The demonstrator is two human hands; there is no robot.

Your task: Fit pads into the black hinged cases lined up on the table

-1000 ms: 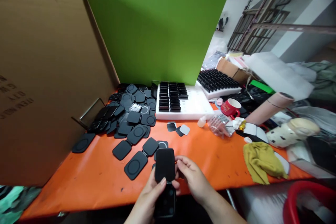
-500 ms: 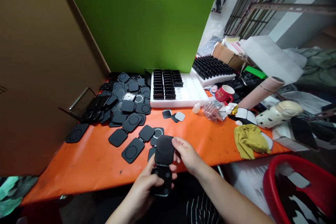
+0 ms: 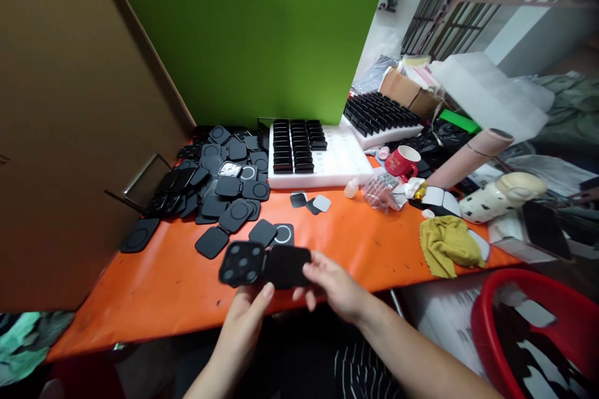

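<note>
Between my hands, a black foldable wireless charger (image 3: 286, 266) lies opened out sideways above the table's front edge. Its left panel shows several round grey spots; the right one is plain and dark. My left hand (image 3: 246, 315) grips it from below near the hinge, thumb on the lower edge. At the right end, my right hand (image 3: 334, 283) pinches the plain panel between thumb and fingers. Just behind lie more chargers, one with a pale ring (image 3: 283, 234). A large heap of similar black chargers (image 3: 227, 187) spreads across the table's left side.
Black pieces stand in rows in a white foam tray (image 3: 322, 181), with a second filled tray (image 3: 381, 131) behind. Small square pads (image 3: 321, 203), a little bottle (image 3: 350, 188), a red mug (image 3: 402, 162) and a yellow cloth (image 3: 447, 246) lie rightward. A red tub (image 3: 486, 312) stands below.
The charger has turned from upright to lying sideways, its spotted panel swinging to the left. My left hand has shifted left and down; my right hand now grips the plain panel's end.
</note>
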